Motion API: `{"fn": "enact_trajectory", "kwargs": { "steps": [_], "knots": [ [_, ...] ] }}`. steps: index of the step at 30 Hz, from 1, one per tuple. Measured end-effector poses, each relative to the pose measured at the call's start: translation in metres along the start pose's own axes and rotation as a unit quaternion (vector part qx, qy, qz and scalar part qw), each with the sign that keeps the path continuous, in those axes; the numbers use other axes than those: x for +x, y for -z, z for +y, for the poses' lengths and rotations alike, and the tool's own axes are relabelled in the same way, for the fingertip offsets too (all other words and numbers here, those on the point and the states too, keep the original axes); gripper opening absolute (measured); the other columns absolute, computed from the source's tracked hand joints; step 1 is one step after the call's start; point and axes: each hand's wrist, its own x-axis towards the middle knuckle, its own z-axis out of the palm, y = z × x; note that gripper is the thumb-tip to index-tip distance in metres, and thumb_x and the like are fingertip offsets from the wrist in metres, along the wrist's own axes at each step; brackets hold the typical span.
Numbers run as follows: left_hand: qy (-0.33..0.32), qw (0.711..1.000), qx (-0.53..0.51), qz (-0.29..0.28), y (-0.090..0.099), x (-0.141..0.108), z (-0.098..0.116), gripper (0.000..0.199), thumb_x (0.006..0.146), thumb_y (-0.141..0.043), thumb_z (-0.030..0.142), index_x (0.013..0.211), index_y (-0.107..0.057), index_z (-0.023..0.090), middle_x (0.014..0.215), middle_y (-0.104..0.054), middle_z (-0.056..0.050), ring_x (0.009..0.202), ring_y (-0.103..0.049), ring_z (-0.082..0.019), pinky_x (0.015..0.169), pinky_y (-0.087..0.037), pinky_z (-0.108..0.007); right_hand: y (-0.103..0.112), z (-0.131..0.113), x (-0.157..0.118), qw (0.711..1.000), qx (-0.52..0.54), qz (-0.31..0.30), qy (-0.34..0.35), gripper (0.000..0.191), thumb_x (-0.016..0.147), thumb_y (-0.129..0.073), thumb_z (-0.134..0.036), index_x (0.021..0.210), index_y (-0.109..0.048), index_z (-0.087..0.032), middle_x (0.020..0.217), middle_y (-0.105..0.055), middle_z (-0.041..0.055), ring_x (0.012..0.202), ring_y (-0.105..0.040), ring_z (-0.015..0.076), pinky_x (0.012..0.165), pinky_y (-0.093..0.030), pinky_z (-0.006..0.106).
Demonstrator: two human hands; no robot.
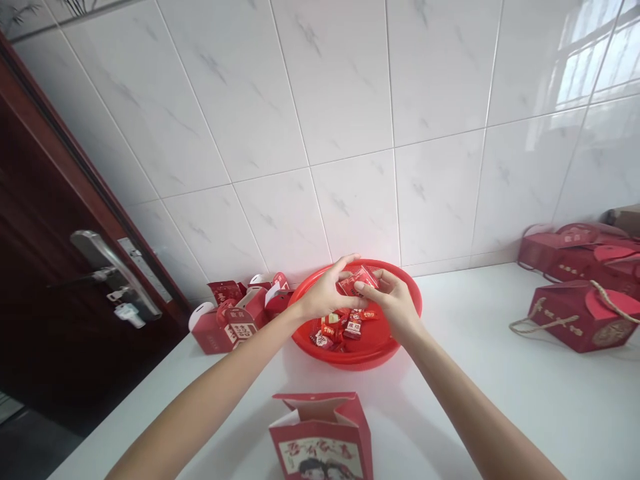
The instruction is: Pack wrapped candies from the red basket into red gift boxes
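Place: likely a home | marbled wall tiles (345, 87) | dark wooden door (40, 307) with keys (129, 315) | white tabletop (460, 320)

Glossy red packet (359, 277) — tilted, between hands (327, 291) (397, 303)

White wall (350, 87) tiles with grey veining rise behind a white counter (465, 340), and a barred window's reflection (585, 60) shines brightly on them at upper right. At left, a dark reddish-brown door (35, 293) has a silvery handle (97, 253) and hanging keys (129, 313).
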Motion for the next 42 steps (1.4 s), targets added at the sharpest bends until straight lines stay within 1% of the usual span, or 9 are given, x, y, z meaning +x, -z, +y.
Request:
{"fn": "enact_trajectory", "kwargs": {
  "steps": [6,9,13,17,21,25,30,36,42],
  "knots": [
    [0.04,0.986,-0.157,0.036,0.007,0.015,-0.04,0.067,0.065,-0.09,0.028,0.125,-0.064,0.019,0.129,-0.068,-0.011,0.118,-0.064,-0.028,0.097,-0.053,-0.04,0.012,0.016,0.011,0.997,0.028,0.022,-0.063,0.037,0.061,-0.09,-0.042,0.073,-0.064,-0.019,0.085,-0.074,0.0043,0.081,-0.069,0.0214,0.074,-0.055,0.034],
    [0.049,0.971,-0.225,0.058,0.008,0.019,-0.055,0.055,0.063,-0.091,0.029,0.112,-0.07,0.016,0.116,-0.074,-0.01,0.106,-0.07,-0.024,0.094,-0.054,-0.037,0.015,0.02,0.013,0.995,0.007,0.014,-0.1,0.037,0.06,-0.09,-0.039,0.068,-0.06,-0.019,0.076,-0.071,0.0027,0.074,-0.067,0.0185,0.071,-0.053,0.032],
    [0.051,0.967,-0.246,0.033,0.007,0.018,-0.061,0.046,0.066,-0.09,0.033,0.107,-0.074,0.017,0.103,-0.078,-0.007,0.095,-0.072,-0.022,0.089,-0.054,-0.035,0.013,0.017,0.01,0.992,-0.064,0.031,-0.108,0.033,0.065,-0.085,-0.039,0.077,-0.062,-0.021,0.076,-0.072,0.0017,0.074,-0.068,0.0195,0.071,-0.053,0.033],
    [0.013,0.98,-0.201,0.01,0.006,0.014,-0.059,0.04,0.071,-0.086,0.031,0.107,-0.075,0.017,0.109,-0.077,-0.007,0.103,-0.071,-0.023,0.096,-0.052,-0.036,0.007,0.007,0.004,0.983,-0.123,0.02,-0.135,0.033,0.075,-0.078,-0.049,0.087,-0.066,-0.021,0.087,-0.075,0.0041,0.073,-0.07,0.0213,0.064,-0.051,0.032],
    [-0.012,0.988,-0.155,-0.021,0.004,0.01,-0.059,0.031,0.078,-0.08,0.031,0.105,-0.077,0.016,0.107,-0.078,-0.008,0.105,-0.07,-0.025,0.094,-0.053,-0.035,0.004,0.002,0.002,0.977,-0.145,-0.016,-0.154,0.029,0.074,-0.079,-0.044,0.083,-0.064,-0.021,0.084,-0.076,0.0052,0.074,-0.072,0.0235,0.061,-0.051,0.032],
    [-0.028,0.989,-0.135,-0.047,0.0,0.009,-0.06,0.027,0.081,-0.075,0.027,0.106,-0.077,0.016,0.109,-0.078,-0.009,0.105,-0.071,-0.025,0.095,-0.054,-0.036,0.004,0.005,0.002,0.975,-0.158,-0.034,-0.155,0.028,0.076,-0.078,-0.042,0.091,-0.066,-0.021,0.089,-0.077,0.006,0.08,-0.074,0.0255,0.064,-0.052,0.033],
    [0.069,0.996,0.042,0.03,-0.002,0.013,-0.068,0.038,0.088,-0.05,0.009,0.12,-0.069,0.016,0.113,-0.076,-0.01,0.103,-0.071,-0.02,0.09,-0.055,-0.032,0.005,0.01,0.005,0.973,-0.172,0.029,-0.151,0.019,0.077,-0.074,-0.035,0.088,-0.065,-0.022,0.082,-0.077,0.0052,0.079,-0.074,0.0265,0.063,-0.053,0.035],
    [0.139,0.972,0.188,0.006,-0.005,0.015,-0.091,0.009,0.07,-0.069,0.01,0.073,-0.071,0.018,0.077,-0.074,-0.006,0.085,-0.069,-0.025,0.08,-0.052,-0.034,0.001,0.007,0.002,0.976,-0.163,0.042,-0.14,0.01,0.073,-0.071,-0.028,0.081,-0.067,-0.023,0.083,-0.077,0.005,0.087,-0.074,0.0287,0.064,-0.054,0.035],
    [0.156,0.968,0.198,0.01,-0.009,0.021,-0.105,0.022,0.057,-0.07,-0.001,0.054,-0.064,0.021,0.062,-0.068,0.0,0.08,-0.069,-0.024,0.08,-0.051,-0.031,0.002,0.005,0.001,0.975,-0.147,0.066,-0.154,0.012,0.072,-0.071,-0.027,0.081,-0.066,-0.021,0.087,-0.077,0.0058,0.091,-0.074,0.0295,0.067,-0.055,0.035]
  ]
}}
